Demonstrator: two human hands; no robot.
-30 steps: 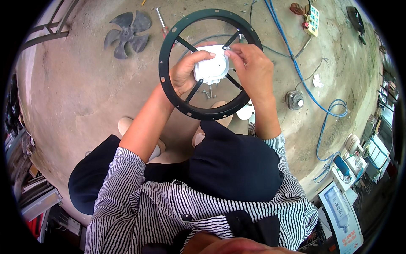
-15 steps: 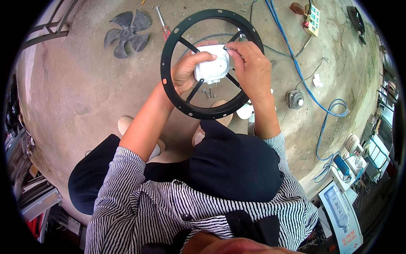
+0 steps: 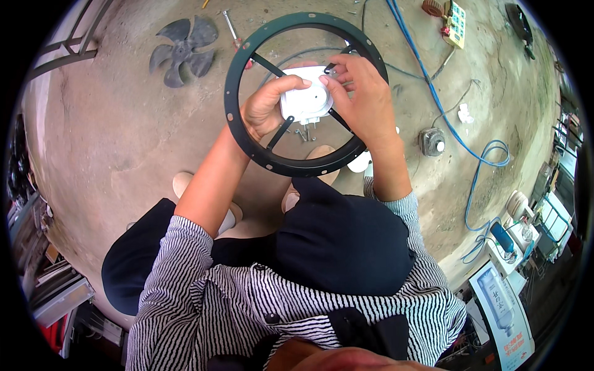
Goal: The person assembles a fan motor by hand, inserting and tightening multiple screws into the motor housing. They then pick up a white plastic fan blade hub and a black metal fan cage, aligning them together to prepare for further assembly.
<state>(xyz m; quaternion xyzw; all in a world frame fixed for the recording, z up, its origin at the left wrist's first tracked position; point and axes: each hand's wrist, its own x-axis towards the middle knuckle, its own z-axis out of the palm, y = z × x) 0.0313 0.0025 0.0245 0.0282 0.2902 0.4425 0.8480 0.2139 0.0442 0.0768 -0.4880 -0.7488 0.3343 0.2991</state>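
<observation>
My left hand [image 3: 265, 106] reaches through a black ring frame [image 3: 232, 117] with spokes and grips the white plastic housing [image 3: 301, 105] at its middle. Its thumb presses on the housing's face, while the other fingers are mostly hidden behind. At the housing's upper right corner, by the end of a spoke, my right hand [image 3: 365, 93] has thumb and fingertips bent close together. Anything small between those fingertips is too hard to make out. The ring is held up above the floor, over my knees and feet.
On the floor lie a grey five-bladed fan impeller [image 3: 182, 52], a screwdriver [image 3: 231, 28], loose screws [image 3: 304, 133] below the housing, and a small motor [image 3: 431, 142]. A blue cable [image 3: 427, 80] runs down the right side past a power strip [image 3: 456, 26].
The ring and housing have shifted slightly left. My right thumb has moved left onto the housing's edge, and my right fingers have spread a little at the corner.
</observation>
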